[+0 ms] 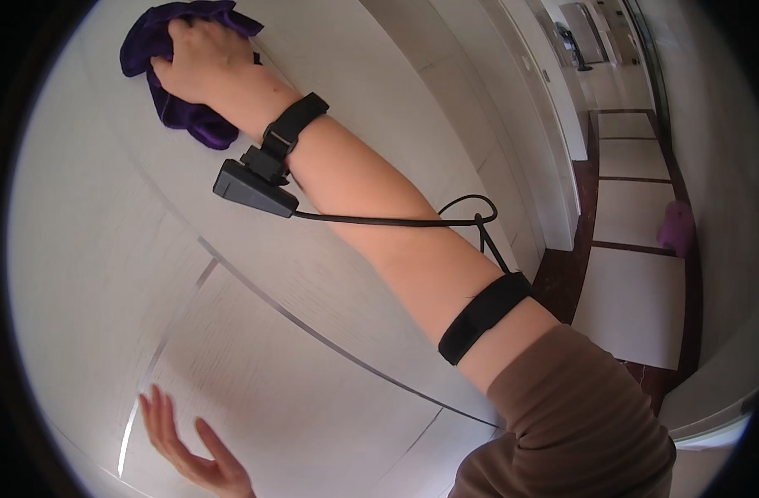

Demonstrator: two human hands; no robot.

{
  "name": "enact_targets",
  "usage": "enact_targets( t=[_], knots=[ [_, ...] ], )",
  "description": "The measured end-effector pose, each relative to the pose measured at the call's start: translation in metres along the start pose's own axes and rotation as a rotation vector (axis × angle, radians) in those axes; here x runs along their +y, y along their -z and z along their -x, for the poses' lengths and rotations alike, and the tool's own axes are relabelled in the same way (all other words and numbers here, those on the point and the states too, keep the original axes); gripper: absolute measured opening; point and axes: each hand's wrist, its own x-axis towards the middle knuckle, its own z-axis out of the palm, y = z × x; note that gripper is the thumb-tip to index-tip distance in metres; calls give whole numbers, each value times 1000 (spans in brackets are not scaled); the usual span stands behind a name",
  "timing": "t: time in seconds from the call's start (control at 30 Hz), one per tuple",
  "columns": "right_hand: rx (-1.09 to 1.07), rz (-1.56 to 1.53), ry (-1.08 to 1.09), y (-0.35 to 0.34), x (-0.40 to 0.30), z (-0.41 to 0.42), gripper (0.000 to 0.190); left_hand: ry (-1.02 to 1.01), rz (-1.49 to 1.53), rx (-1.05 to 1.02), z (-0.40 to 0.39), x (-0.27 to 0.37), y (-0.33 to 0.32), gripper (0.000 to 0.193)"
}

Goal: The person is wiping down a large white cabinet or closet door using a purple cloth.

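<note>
A dark purple cloth (186, 118) lies bunched against a pale tiled surface (280, 274) at the upper left. My right hand (208, 56) presses on the cloth, its fingers bent over the folds; the fingertips are partly hidden. A black strap (292, 124) with a small black device (255, 187) sits at the right wrist, and a cable runs from it to a second black strap (485, 317) near the elbow. At the lower left, my left hand (192, 442) is raised with fingers apart and nothing in it, before the same pale surface.
To the right runs a hallway with pale floor tiles (631, 299) edged in dark red. A pink object (676, 228) stands on its floor by the right wall. White door frames (541, 124) line the hallway's left side. A dark fan-like object (572, 46) stands farther back.
</note>
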Motion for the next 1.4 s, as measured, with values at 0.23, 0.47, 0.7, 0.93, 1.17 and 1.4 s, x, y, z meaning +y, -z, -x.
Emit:
enact_targets(
  t=[0.23,0.47,0.7,0.93,1.17,1.4],
  knots=[
    [144,-21,-92,-32,-17,11,40,-29,643,-350,-28,41,-6,24],
    [272,-9,-404,-55,-47,21,39,210,1140,-764,24,79,-75,17],
    [272,68,-429,-50,-60,29,45,523,1612,-813,72,112,-131,34],
    [259,73,-413,-41,-62,36,47,595,2473,-1085,12,166,-153,64],
    [249,51,-394,-31,-56,39,49,294,2786,-1109,7,206,-164,58],
    [197,115,-374,-22,-57,45,44,431,3111,-984,22,208,-144,46]
  ],
)
